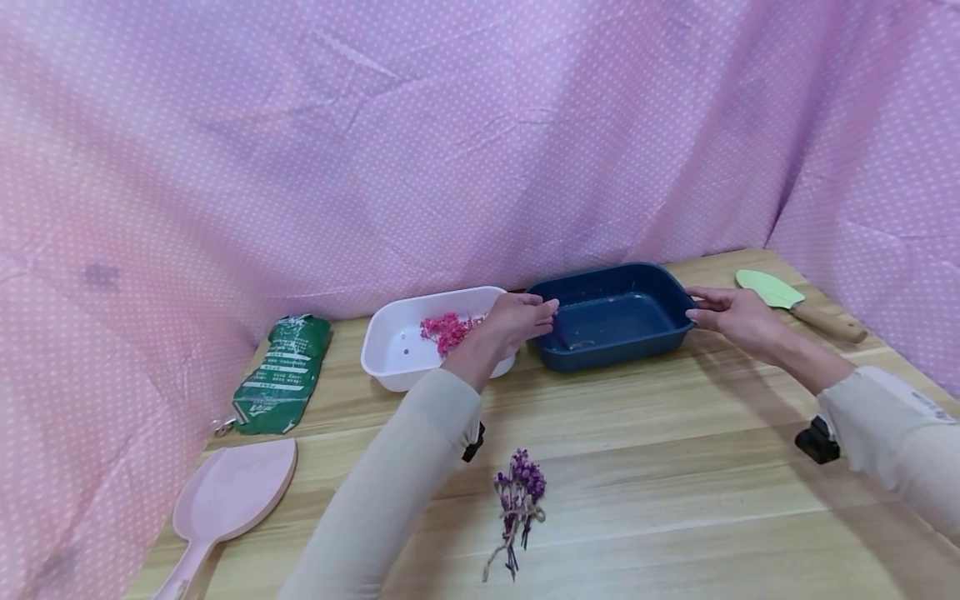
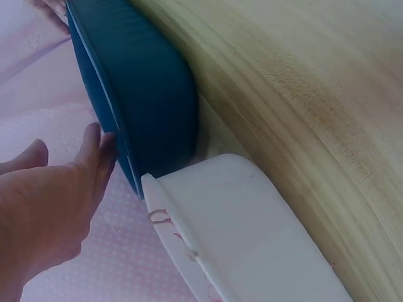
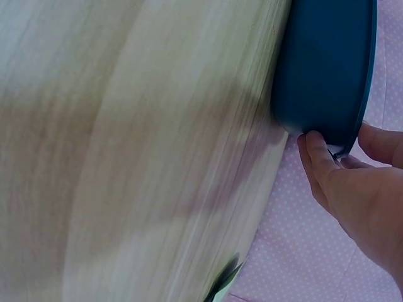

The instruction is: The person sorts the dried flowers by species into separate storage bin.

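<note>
Tray (image 1: 618, 353), dark blue, partly behind left grip (image 1: 517, 320)

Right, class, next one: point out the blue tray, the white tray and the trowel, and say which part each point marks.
Blue tray (image 1: 621, 317), head view: on the inside floor.
White tray (image 2: 245, 229), left wrist view: on the outer wall.
Trowel (image 1: 772, 289), head view: on the green blade.

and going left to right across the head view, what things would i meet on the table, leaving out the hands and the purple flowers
pink scoop, green packet, white tub, dark blue tub, green-bladed trowel
</note>
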{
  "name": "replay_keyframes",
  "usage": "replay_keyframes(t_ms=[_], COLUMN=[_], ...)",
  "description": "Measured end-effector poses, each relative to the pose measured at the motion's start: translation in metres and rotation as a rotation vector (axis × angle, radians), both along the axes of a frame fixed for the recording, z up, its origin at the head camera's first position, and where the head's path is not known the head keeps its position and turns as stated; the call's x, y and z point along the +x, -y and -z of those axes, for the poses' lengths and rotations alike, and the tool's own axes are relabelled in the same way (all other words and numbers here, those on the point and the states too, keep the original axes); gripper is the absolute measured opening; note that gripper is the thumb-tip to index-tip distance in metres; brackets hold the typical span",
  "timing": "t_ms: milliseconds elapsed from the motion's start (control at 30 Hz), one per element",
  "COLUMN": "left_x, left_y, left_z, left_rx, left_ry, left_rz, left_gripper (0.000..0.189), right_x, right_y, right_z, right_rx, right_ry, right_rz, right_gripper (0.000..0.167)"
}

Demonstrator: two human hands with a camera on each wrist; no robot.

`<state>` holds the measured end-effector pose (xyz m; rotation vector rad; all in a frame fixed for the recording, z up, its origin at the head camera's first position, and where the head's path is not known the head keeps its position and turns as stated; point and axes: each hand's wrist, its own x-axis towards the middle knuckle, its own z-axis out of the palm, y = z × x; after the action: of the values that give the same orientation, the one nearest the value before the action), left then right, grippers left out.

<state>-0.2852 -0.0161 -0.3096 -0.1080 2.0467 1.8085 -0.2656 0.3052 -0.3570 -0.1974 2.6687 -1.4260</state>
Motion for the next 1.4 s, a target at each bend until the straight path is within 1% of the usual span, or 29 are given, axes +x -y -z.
replay_keyframes(t_ms=[100, 233, 333, 433, 533, 667, 767, 867, 967, 1033, 1133, 1267, 1400], left_x=[0.006, 0.023, 0.039, 0.056, 0.075, 0.101, 0.12, 0.137, 0.151, 0.159, 0.167, 0.173, 0.178], left_y=[0.006, 0.02, 0.033, 0.048, 0.063, 0.085, 0.101, 0.113, 0.122, 0.126, 0.131, 0.135, 0.138], left_z=[-0.002, -0.007, -0.012, -0.014, -0.01, 0.001, 0.011, 0.018, 0.023, 0.026, 0.031, 0.037, 0.044], left_rx=[0.043, 0.1, 0.07, 0.046, 0.055, 0.039, 0.015, -0.01, -0.023, -0.02, 0.005, 0.036, 0.04], left_ry=[-0.023, -0.062, -0.069, -0.053, -0.065, -0.072, -0.054, -0.036, -0.002, 0.024, 0.056, 0.081, 0.114], left_rz=[-0.007, -0.004, 0.004, 0.009, -0.005, -0.055, -0.108, -0.156, -0.18, -0.18, -0.151, -0.104, -0.065], left_gripper=[0.05, 0.037, 0.034, 0.034, 0.035, 0.032, 0.031, 0.034, 0.039, 0.042, 0.045, 0.05, 0.052], right_x=[-0.001, -0.001, -0.001, -0.001, 0.0, 0.0, -0.001, -0.001, -0.001, -0.001, -0.001, -0.001, -0.002], right_y=[0.001, 0.002, 0.001, 0.0, -0.001, 0.0, 0.0, 0.0, -0.001, -0.002, -0.002, -0.002, -0.002], right_z=[0.0, 0.001, 0.001, 0.0, -0.001, -0.001, -0.002, -0.002, -0.002, -0.002, -0.002, -0.003, -0.004], right_rx=[-0.001, 0.007, 0.017, 0.027, 0.031, 0.037, 0.051, 0.055, 0.06, 0.059, 0.052, 0.044, 0.042], right_ry=[0.004, 0.009, 0.008, 0.001, -0.002, 0.003, 0.005, 0.009, 0.019, 0.025, 0.029, 0.025, 0.021], right_rz=[-0.001, -0.004, -0.004, 0.003, 0.005, -0.004, -0.007, -0.009, -0.014, -0.016, -0.013, -0.01, -0.015], right_gripper=[0.059, 0.06, 0.06, 0.059, 0.059, 0.059, 0.06, 0.06, 0.06, 0.061, 0.061, 0.061, 0.062])
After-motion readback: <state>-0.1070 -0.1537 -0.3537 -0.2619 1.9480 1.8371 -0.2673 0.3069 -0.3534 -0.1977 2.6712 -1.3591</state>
